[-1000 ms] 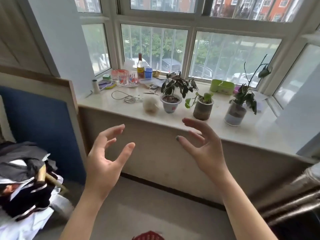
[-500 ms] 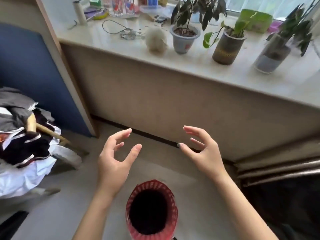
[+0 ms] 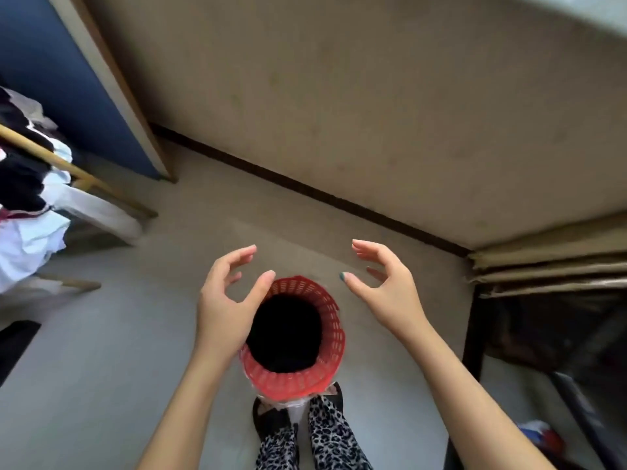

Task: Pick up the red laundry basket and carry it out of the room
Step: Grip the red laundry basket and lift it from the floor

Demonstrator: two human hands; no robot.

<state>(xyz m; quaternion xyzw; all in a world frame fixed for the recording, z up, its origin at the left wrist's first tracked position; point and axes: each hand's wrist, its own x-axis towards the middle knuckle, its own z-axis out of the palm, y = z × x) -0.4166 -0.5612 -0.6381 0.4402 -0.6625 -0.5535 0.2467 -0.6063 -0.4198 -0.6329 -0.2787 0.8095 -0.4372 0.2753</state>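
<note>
The red laundry basket [image 3: 330, 320] stands upright on the grey floor right in front of my feet. It is round, with a slotted plastic wall and a dark inside. My left hand [image 3: 228, 301] hovers above its left rim with curved, spread fingers, and covers part of that rim. My right hand [image 3: 385, 290] hangs to the right of the basket, apart from it, fingers also curled and spread. Neither hand holds anything.
A beige wall [image 3: 373, 106] with a dark skirting line runs behind the basket. A blue panel [image 3: 57, 79] and a rack piled with clothes [image 3: 23, 205] stand at the left. Stacked cardboard [image 3: 549, 266] over a dark frame sits at the right.
My view has tilted down from the windowsill to the floor. The basket has come fully into sight, and both hands have dropped towards its rim.
</note>
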